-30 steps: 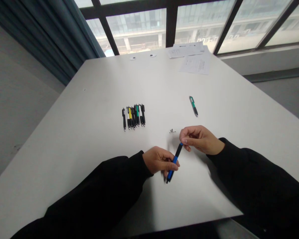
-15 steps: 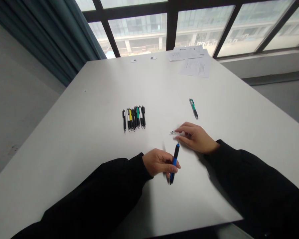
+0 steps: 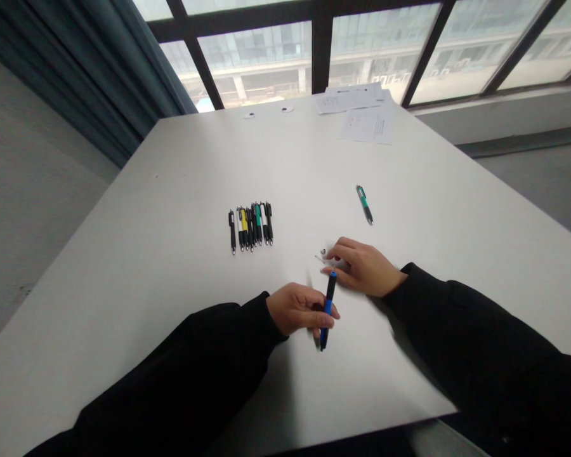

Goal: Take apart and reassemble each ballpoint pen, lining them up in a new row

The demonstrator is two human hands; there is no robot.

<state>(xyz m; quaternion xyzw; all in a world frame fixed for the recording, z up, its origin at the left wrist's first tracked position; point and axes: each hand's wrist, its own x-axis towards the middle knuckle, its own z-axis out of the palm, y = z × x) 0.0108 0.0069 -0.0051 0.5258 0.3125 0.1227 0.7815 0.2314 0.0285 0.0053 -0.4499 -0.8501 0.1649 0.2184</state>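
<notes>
12 o'clock = window side. Closest to me at the near edge: two black sleeves (image 3: 185, 358), one per arm, coming in over the white table (image 3: 181, 260).

Left hand (image 3: 297, 309): closed on the blue pen (image 3: 328, 305). Thumb lies across the near face of the barrel, fingers behind it. One end sticks out below the thumb toward 6; the longer black grip section and blue end ring stick out above, toward 12, clear of the left fingers.

Right hand (image 3: 361, 270): at about 1 o'clock from the pen. Thumb and forefinger parted, small gap between. Pen's ringed end sits just beside that thumb; can't tell from here if they touch. Small loose parts (image 3: 322, 252) right by the forefinger tip, on its 9 o'clock side; contact unclear.

Farther out: row of pens (image 3: 250, 227) at 11 from the left hand, mostly black, plus white, yellow, green. Lone green pen (image 3: 364, 204) at 12 from the right hand.

Far edge: two white ovals (image 3: 287, 110), printed sheets (image 3: 368, 124) to their 3. Curtain (image 3: 124, 63) at 10-11, window (image 3: 257, 63) at 12.
</notes>
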